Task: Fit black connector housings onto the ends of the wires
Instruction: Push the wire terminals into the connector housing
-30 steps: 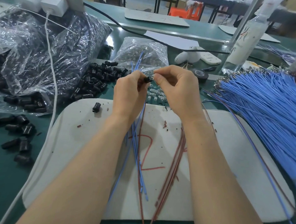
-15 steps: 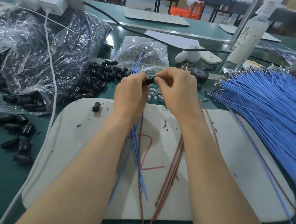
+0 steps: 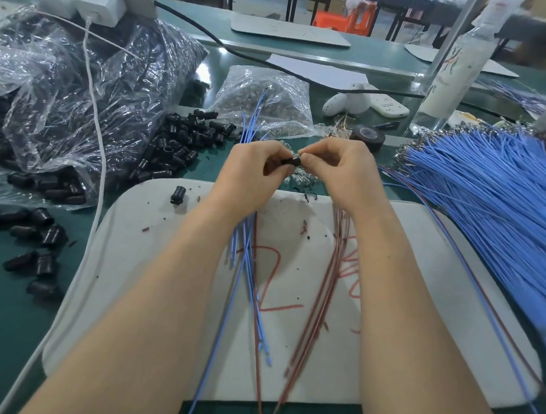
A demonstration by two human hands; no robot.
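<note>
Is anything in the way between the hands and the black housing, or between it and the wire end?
Nothing visible. The left hand and right hand both pinch the black housing between them, above the white mat. Where the wire end meets the housing is hidden inside the grip.

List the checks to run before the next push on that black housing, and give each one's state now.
1. Housing gripped: ok. The left hand and right hand pinch it from either end.
2. Wire end seated in housing: cannot tell. The fingers cover it.
3. Blue wires under control: ok. They run through the left hand.
4. Red wires out of the way: ok. They lie on the mat under the right wrist.
5. Mat clean: not ok. Scraps and a loose housing lie on it.
6. Spare housings at hand: ok. A pile lies just left of the hands.
</note>
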